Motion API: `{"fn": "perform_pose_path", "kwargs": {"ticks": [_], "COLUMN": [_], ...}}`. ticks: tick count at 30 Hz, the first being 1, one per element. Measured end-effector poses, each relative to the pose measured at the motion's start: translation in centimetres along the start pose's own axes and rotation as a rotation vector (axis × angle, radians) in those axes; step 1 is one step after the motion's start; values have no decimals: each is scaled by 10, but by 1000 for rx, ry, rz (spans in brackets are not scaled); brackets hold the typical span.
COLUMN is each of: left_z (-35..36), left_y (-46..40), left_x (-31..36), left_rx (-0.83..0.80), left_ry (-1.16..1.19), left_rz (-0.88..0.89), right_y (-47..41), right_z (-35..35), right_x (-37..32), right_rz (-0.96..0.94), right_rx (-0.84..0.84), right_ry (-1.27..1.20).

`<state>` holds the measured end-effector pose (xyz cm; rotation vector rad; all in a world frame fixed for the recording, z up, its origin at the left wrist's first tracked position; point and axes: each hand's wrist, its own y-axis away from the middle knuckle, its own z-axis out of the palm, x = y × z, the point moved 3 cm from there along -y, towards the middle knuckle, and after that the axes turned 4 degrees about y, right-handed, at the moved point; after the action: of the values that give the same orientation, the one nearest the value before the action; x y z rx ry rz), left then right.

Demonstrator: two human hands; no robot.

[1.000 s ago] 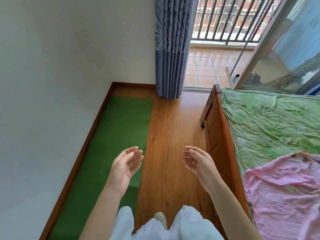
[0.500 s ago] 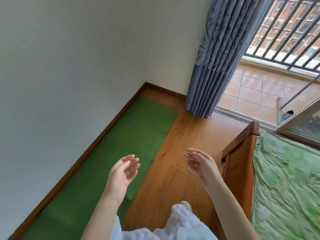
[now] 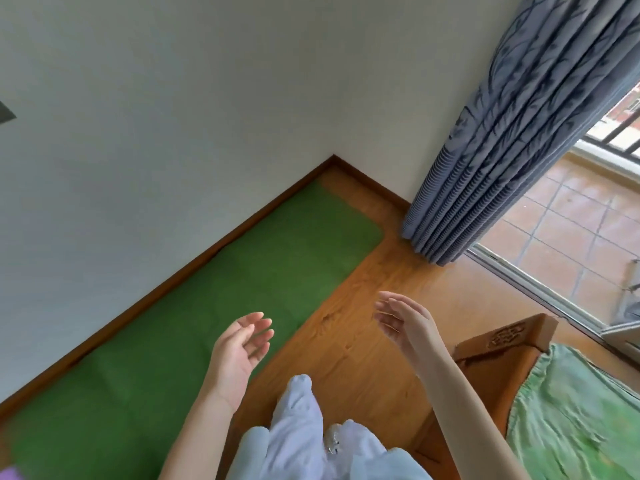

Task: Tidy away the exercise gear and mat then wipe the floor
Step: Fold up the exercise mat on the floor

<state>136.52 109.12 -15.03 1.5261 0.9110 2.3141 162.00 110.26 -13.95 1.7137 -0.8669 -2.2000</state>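
while both hands (image 3: pixel 322 344) hover empty, the flat green mat (image 3: pixel 221 306) lies unrolled.

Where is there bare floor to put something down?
A free strip of brown wooden floor runs between the flat green exercise mat along the white wall and the carved wooden bed frame, up to the grey-blue curtain. A small bare corner lies beyond the mat's far end. It is crowded near the person's legs, under the left hand and right hand.
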Motion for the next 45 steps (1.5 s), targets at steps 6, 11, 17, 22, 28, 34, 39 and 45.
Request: {"fn": "perform_pose_path", "kwargs": {"ticks": [6,11,17,22,28,34,39,45], "left_z": [28,58,96,116,139,178,223,277], "left_y": [-58,-103,-157,-180,-193,-211,-229,-267], "left_x": [29,57,82,90,82,64,39,22], "left_rx": [60,33,10,7,37,174,321,406], "left_ry": [-20,33,23,5,25,143,270,319], "left_rz": [22,38,32,13,-3,19,24,39], "right_y": [-70,-116,-170,-198,-237,-297,-350,-423], "right_z": [25,43,47,41,34,22,-2,-25], "right_x": [-36,-68,-102,-118,-132,-158,-194,-220], "right_rz": [6,-23,-25,-6,24,78,125,204], "right_rx": [-70,-107,-74,-44,-76,-170,-250,-317], "right_ry": [51,65,60,27,18,84,178,326]}}
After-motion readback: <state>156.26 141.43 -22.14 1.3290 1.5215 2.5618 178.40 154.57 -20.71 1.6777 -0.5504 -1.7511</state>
